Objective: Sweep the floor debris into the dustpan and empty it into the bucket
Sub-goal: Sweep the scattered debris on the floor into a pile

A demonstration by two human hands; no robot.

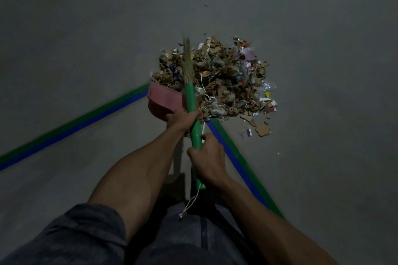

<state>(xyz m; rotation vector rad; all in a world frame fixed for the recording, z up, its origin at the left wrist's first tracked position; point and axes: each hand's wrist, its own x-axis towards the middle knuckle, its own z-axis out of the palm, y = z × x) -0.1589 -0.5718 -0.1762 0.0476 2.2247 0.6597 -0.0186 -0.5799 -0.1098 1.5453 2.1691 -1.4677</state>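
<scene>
your right hand [207,155] is grasping the green broom handle [195,122], your left hand [183,119] is gripping it higher up, perhaps also holding the pink dustpan [163,100], bristles [187,58] are lying over the debris pile [224,77], pile is sitting just beside the dustpan on the grey floor [312,28]

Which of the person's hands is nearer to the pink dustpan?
Left. The left hand grips the green broom handle right against the pink dustpan. The right hand grips the handle lower down, closer to the person's body and clear of the dustpan.
</scene>
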